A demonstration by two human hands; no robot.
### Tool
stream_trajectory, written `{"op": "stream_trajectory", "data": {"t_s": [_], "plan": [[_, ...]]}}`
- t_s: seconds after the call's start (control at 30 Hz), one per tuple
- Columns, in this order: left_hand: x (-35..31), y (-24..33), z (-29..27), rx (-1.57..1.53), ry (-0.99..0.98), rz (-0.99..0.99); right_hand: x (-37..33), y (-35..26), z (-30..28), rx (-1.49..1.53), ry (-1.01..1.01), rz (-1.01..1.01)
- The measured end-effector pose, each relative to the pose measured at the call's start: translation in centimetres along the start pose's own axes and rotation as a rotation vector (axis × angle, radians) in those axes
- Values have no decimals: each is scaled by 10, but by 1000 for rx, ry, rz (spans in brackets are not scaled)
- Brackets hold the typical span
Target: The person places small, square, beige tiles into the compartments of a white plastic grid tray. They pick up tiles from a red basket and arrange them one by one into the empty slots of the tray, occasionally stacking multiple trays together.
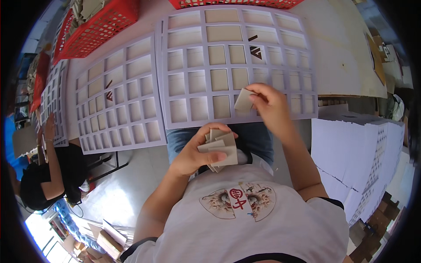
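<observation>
My right hand (272, 105) pinches one beige tile (243, 100) between thumb and fingers. The tile sits turned, over the nearest row of the white grid frame (197, 124), just right of an opening with a similar beige piece (220, 105) in it; whether its edge touches the frame, I cannot tell. My left hand (197, 151) grips a loose, fanned stack of tiles (226, 155) in front of my body, thumb pressed across the top, near the frame's near edge.

To do this well, I judge I should square the tile to the opening's sides, set one edge against a wall first, then lower the opposite edge and press it flat with a fingertip, keeping the thin bars unstressed. Pushing it in while turned could catch a corner. I'd also even up the stack, as its splayed corners may make taking a single tile harder. Holding it close suits a short reach. The tabletop (342, 57) carries another grid frame (123, 149) to the left.
</observation>
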State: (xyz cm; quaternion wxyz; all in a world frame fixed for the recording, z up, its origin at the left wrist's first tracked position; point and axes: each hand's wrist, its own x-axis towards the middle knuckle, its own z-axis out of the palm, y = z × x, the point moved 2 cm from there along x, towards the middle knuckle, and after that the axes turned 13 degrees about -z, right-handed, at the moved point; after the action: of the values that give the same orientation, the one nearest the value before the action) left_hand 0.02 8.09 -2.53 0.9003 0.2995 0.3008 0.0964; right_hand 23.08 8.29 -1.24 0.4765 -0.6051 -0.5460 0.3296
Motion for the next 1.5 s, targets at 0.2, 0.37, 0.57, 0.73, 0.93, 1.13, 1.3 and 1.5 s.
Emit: {"op": "stream_trajectory", "data": {"t_s": [0.2, 0.37, 0.57, 0.73, 0.93, 1.13, 1.3, 1.5], "plan": [[13, -3, -2, -41, 58, -72, 6, 2, 1, -219, -92, -293], [16, -4, -5, -29, 43, -108, 10, -2, 5, -447, -204, -483], [17, -1, -3, -105, 48, -88, -9, -3, 13, -670, -197, -585], [18, 2, -3, -51, -11, -107, -34, -10, 8, -611, -202, -581], [16, 10, 16, 82, -48, -85, -36, -25, -2, -58, -305, -313], [24, 7, 22, 151, -9, -34, -38, -43, -5, -25, -271, -282], [28, 4, 16, 82, 7, 14, -44, -53, -19, -85, -115, -224], [31, 0, 15, 0, 42, 65, -55, -43, -11, 228, -259, 65]]}}
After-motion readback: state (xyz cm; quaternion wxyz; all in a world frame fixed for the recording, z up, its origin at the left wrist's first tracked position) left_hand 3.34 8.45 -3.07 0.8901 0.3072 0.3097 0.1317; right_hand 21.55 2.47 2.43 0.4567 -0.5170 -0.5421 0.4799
